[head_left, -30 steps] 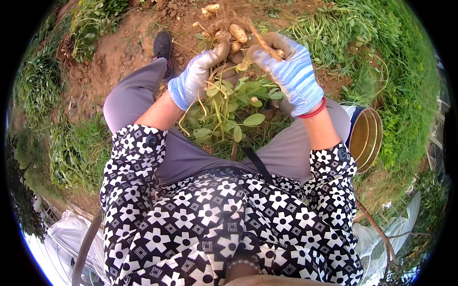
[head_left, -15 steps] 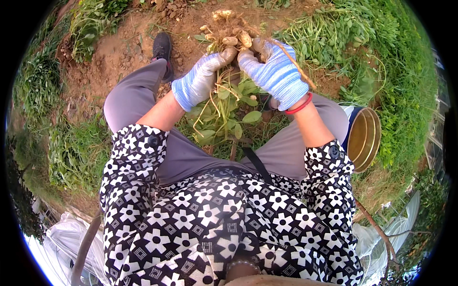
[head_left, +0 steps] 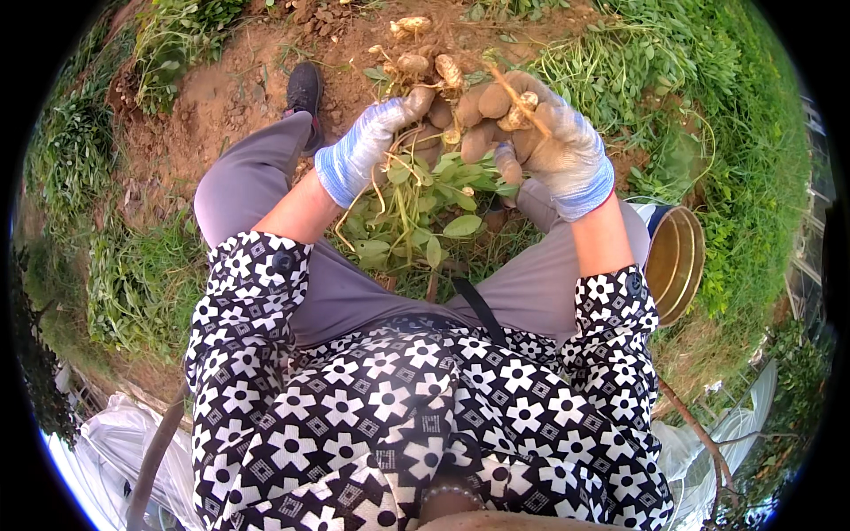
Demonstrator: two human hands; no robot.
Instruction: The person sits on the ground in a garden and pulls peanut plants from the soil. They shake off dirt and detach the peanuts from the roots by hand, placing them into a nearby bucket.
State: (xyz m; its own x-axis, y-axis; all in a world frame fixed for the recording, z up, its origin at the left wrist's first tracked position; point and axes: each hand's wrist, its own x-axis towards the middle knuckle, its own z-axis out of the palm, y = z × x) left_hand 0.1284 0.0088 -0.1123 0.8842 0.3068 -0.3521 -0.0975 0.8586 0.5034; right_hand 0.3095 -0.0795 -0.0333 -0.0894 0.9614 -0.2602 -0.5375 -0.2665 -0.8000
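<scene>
A peanut plant [head_left: 425,212] hangs between my knees with its green leaves down and its roots up. My left hand [head_left: 370,142], in a blue-and-white glove soiled at the fingers, is closed around the stems just below the roots. Pale peanuts [head_left: 450,71] cluster above that grip. My right hand [head_left: 558,146], gloved too, is turned with its dirty palm up beside the cluster. A peanut [head_left: 518,115] lies in its curled fingers, with a thin brown root [head_left: 513,93] across it. The right fingertips reach against the roots, partly hiding them.
A metal bucket [head_left: 677,265] with a golden inside leans by my right knee. Pulled plants [head_left: 584,80] lie in heaps to the right, on reddish soil [head_left: 221,88]. My dark shoe [head_left: 304,88] is at the left. Grass and clear plastic sheeting [head_left: 115,451] lie around the edges.
My right hand has turned from back-up to palm-up and moved slightly right, now with a peanut in its fingers. The left hand keeps its grip in nearly the same place.
</scene>
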